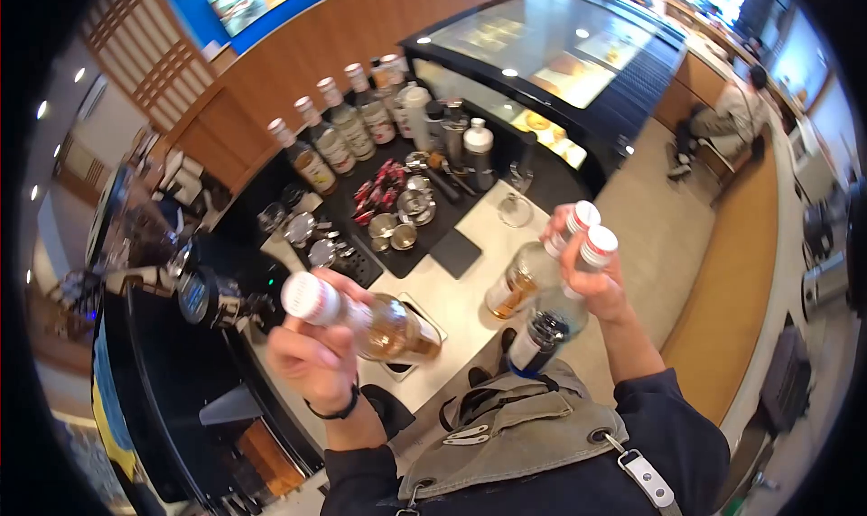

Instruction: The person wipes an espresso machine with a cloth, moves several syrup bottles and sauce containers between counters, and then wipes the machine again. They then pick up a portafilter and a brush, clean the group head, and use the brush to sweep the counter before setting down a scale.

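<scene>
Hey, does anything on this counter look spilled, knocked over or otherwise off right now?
No spill or breakage shows. The only bottles off upright are in hand: the left hand tilts one syrup bottle, the right hand grips two bottles by their necks. The row of bottles on the counter stands upright.

1. The amber bottle (384,326) looks like clear, glossy glass with a smooth white plastic cap.
2. The 2 bottles (542,290) look alike: shiny, transparent.
3. The counter (461,290) is smooth, pale, matt.
4. The small cups (406,213) are polished metal.
5. The apron (524,426) is coarse grey-green cloth.
6. The wall panelling (298,55) is satin wood.
</scene>
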The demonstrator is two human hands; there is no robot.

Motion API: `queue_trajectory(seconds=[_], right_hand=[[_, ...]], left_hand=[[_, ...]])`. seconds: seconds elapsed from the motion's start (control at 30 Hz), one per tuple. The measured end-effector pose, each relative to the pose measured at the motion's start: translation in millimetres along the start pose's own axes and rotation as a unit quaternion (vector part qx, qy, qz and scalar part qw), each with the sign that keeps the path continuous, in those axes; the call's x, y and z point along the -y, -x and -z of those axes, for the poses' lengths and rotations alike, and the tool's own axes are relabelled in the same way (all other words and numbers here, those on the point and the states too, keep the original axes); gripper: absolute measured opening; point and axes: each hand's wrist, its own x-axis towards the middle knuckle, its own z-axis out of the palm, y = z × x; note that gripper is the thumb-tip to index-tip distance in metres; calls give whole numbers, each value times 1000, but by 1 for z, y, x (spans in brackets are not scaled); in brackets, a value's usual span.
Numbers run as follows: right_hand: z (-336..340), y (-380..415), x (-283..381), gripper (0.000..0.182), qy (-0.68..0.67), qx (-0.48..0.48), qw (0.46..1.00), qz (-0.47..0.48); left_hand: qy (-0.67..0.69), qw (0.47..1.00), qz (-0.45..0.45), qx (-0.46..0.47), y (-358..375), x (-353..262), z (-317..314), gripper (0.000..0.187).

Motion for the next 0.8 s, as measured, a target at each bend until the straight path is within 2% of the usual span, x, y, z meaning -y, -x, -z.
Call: queue_trajectory(seconds=[0.13, 0.2, 0.3, 0.4, 0.43, 0.53, 0.63, 0.7, 0.77, 0.8], right_hand=[[48, 87, 41, 23, 128, -134, 983, -20], [73, 129, 59, 22, 228, -223, 948, 6], [106, 180, 87, 44, 206, -372, 905, -11], [152, 220, 116, 66, 228, -459, 859, 11], [171, 233, 120, 66, 254, -479, 840, 27], [229, 268, 139, 41, 321, -539, 777, 48], [290, 296, 171, 19, 399, -562, 724, 7], [333, 318, 185, 18, 446, -557, 700, 6], [363, 332, 193, 29, 406, -589, 699, 6], [376, 329, 204, 37, 342, -623, 703, 13]], left_hand=[[67, 991, 85, 76, 23, 36, -57, 26], [85, 983, 135, 96, 34, 60, -90, 29], [120, 969, 143, 158, 41, 106, -155, 29], [109, 955, 147, 232, 48, 155, -227, 29], [121, 950, 165, 235, 52, 172, -253, 29], [156, 936, 204, 240, 54, 221, -340, 30], [167, 929, 229, 237, 52, 269, -430, 32], [189, 926, 228, 234, 51, 301, -489, 34], [203, 922, 232, 236, 49, 326, -538, 37], [221, 916, 239, 236, 44, 336, -567, 39]])
